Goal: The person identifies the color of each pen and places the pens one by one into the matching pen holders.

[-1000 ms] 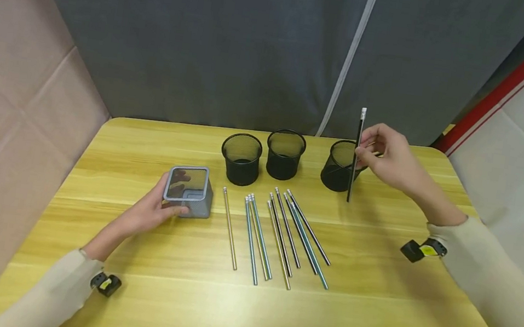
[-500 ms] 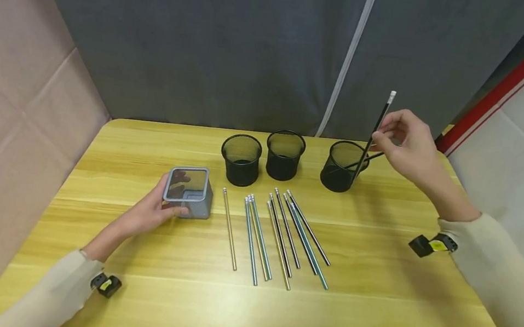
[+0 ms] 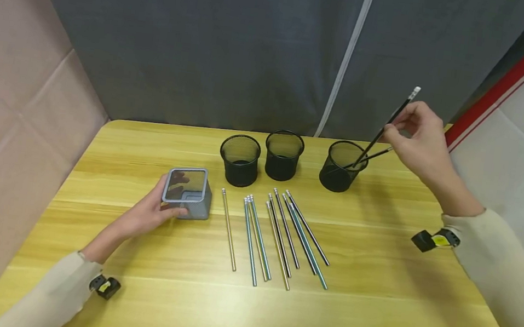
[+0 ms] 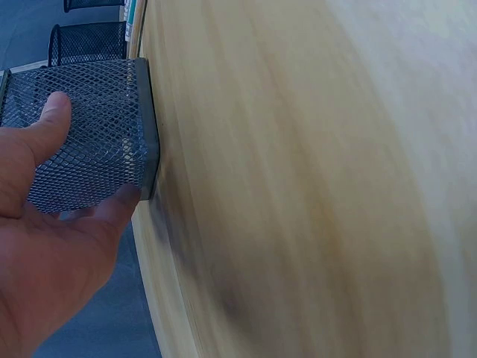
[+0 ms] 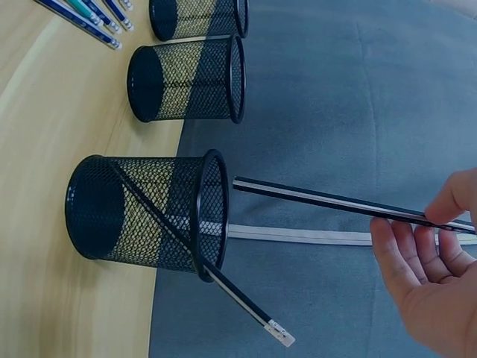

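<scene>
My left hand (image 3: 147, 213) grips a grey square mesh pen holder (image 3: 198, 210) at the table's left, thumb on the near side and fingers behind it. Between thumb and fingers, my right hand (image 3: 422, 143) pinches a black striped pencil (image 5: 320, 199), white eraser end up and tilted. Its lower end is just above the rim of the right-hand round black mesh cup (image 3: 335, 180), as the right wrist view shows. Inside that cup leans another black pencil (image 5: 242, 297), its eraser end sticking out past the rim.
Two more round black mesh cups, the left one (image 3: 240, 174) and the middle one (image 3: 281, 169), stand near the table's back edge. Several gold, blue-green and black pencils (image 3: 229, 231) lie in front of them on the wooden table (image 3: 164, 305). A grey curtain (image 3: 199, 39) hangs behind.
My right hand has moved right and up, tilting the pencil from upright, so its lower end went from in front of the cup to over its mouth. The left hand has stayed still.
</scene>
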Demonstrator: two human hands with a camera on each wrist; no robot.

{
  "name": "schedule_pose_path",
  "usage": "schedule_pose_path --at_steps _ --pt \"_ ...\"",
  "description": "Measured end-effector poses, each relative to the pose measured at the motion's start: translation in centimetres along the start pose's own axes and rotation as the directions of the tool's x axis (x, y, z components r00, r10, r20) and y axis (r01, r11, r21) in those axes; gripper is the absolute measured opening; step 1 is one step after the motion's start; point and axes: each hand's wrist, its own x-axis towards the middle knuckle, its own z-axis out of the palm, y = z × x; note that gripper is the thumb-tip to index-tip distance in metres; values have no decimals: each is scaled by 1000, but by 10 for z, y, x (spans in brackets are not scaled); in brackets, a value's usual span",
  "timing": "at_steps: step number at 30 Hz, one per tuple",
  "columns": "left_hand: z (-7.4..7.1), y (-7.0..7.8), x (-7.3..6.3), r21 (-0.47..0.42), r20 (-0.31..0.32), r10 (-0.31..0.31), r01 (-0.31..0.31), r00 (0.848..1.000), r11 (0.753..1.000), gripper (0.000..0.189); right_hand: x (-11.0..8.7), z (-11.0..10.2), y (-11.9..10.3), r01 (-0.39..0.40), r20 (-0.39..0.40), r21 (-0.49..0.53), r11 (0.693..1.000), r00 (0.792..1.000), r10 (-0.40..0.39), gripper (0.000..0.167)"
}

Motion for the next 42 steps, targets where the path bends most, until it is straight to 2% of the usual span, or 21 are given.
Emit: schedule_pose_path --at_steps 10,27,37,42 --pt "1 0 0 8 -3 2 -2 1000 1000 84 -3 12 13 30 1 21 999 1000 -30 14" --pt "2 0 0 13 -4 7 -7 1000 1000 84 -15 41 37 32 86 1 999 996 -32 13" --pt "3 1 -1 26 -6 2 -2 1000 1000 83 -18 46 41 28 118 10 1000 993 -29 13" --pt "3 1 0 28 -6 1 -1 1000 1000 84 -16 45 41 63 143 58 996 987 -71 26"
